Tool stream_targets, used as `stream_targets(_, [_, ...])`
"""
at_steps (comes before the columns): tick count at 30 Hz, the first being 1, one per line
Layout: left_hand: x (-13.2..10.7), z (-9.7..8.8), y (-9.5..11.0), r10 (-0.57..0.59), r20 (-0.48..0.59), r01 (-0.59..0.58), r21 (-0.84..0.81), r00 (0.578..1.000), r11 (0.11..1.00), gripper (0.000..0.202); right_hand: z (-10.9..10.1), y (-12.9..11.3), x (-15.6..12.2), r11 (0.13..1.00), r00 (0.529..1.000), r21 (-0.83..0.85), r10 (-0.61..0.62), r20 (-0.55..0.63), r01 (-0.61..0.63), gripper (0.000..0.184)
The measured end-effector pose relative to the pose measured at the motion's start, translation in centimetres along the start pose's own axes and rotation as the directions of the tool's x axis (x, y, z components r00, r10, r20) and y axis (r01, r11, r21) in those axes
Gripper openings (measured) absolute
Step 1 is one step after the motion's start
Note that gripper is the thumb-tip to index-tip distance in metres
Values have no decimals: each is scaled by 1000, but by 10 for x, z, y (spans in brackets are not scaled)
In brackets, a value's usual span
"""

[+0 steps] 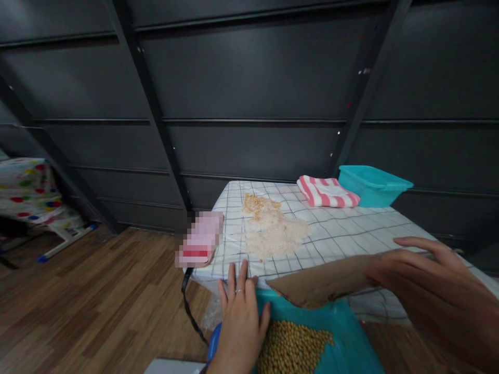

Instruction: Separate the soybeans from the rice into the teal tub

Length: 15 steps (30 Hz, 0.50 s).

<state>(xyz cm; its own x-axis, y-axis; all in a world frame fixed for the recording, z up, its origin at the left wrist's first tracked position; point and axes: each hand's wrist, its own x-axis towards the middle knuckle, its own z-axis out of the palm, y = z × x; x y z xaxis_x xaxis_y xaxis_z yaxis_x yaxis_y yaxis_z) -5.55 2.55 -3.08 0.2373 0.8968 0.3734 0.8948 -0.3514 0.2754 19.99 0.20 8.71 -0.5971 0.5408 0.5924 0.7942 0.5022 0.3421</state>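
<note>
A teal plastic bin (354,332) sits low in front of the table, its far rim by the table edge. Yellowish dried beans (295,349) cover part of its bottom. My left hand (239,317) rests at the bin's left side, fingers stretched out toward the tablecloth and thumb near the inner wall. In my right hand (421,275) is a strip of brown cardboard (323,280), held slanting over the bin's far rim. On the checked cloth beyond lies a spread of white rice (276,236), with yellow grains (259,203) mixed in along its far side.
A second teal bin (374,184) and a folded pink-and-white striped towel (327,192) stand at the table's back right. A blurred pink object (200,236) lies at the left edge, with a black strap (188,301) hanging. Dark panelled wall (249,78) rises behind.
</note>
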Motion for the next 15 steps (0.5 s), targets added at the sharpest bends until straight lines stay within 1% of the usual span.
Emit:
stream_targets(3, [-1,0,1,5,0,-5,16,1000,1000,27,5,-1,11,999,1000,48,-11,2,11,36])
stream_targets(9, [-2,0,1,3,-15,-3,12,1000,1000,28,13,-9,39,994,993,-49,-104,-49,101,27])
stream_targets(15, [-2,0,1,5,-18,-5,36,1000,999,31,12,-14,41,993,992,-29,-118,-39,117,26])
